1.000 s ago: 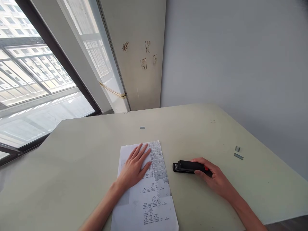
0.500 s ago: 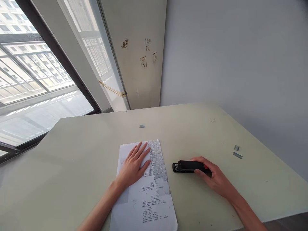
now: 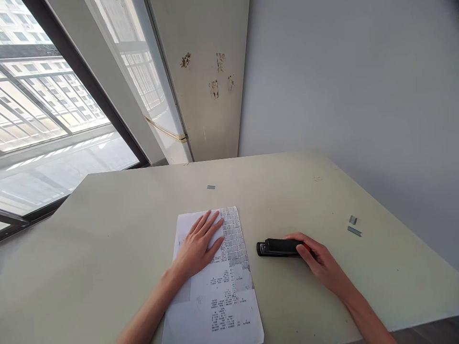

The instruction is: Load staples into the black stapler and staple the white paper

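My left hand [image 3: 201,241] lies flat with its fingers spread on the upper part of some printed paper sheets [image 3: 229,296]. Rows of stapled-looking marks or dense print run along the sheets' upper right edge. To the right of the paper, a black stapler [image 3: 281,247] rests on the table, its nose pointing left. My right hand [image 3: 313,258] is closed around the stapler's rear end, with the thumb on the near side by a small red part. The palm side of that grip is hidden.
The pale table [image 3: 136,229] carries a small staple strip [image 3: 211,187] beyond the paper. Two more pieces, a short staple strip [image 3: 353,220] and a longer staple strip [image 3: 355,231], lie near the right edge. A grey wall [image 3: 344,86] borders the right; a window [image 3: 46,105] stands at left.
My right thumb has shifted back along the stapler's side toward the rear, uncovering more of the body. My left hand and the paper stay as they were.
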Tool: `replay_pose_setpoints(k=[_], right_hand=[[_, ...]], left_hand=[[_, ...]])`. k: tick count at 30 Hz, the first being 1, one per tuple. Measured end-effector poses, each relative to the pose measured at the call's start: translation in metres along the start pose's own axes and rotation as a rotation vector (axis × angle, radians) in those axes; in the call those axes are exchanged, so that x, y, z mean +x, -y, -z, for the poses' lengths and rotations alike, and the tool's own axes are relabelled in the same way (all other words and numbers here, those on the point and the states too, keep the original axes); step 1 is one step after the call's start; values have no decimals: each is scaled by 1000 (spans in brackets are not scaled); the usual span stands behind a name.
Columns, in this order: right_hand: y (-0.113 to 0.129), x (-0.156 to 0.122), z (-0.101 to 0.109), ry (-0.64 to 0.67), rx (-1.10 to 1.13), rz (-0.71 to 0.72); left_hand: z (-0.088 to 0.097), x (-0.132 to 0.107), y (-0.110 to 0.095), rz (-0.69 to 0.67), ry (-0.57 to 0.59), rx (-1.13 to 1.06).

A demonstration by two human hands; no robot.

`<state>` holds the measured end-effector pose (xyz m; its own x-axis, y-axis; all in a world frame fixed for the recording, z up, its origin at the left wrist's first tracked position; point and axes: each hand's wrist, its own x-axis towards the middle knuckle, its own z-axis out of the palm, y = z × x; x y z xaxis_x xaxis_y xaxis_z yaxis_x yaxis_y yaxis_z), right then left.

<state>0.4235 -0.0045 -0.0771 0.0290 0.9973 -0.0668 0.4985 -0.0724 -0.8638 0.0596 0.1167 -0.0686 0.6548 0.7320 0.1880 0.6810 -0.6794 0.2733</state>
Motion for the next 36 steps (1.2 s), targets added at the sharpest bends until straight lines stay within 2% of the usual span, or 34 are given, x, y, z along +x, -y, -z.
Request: replay_pose_setpoints(k=[17,36], right_hand=[[9,-2,-1,-20,4,-23],[5,-2,-1,-8,10,-21]], left_hand=[[-1,0,-1,19,17,3],[-1,1,-1,14,8,1]])
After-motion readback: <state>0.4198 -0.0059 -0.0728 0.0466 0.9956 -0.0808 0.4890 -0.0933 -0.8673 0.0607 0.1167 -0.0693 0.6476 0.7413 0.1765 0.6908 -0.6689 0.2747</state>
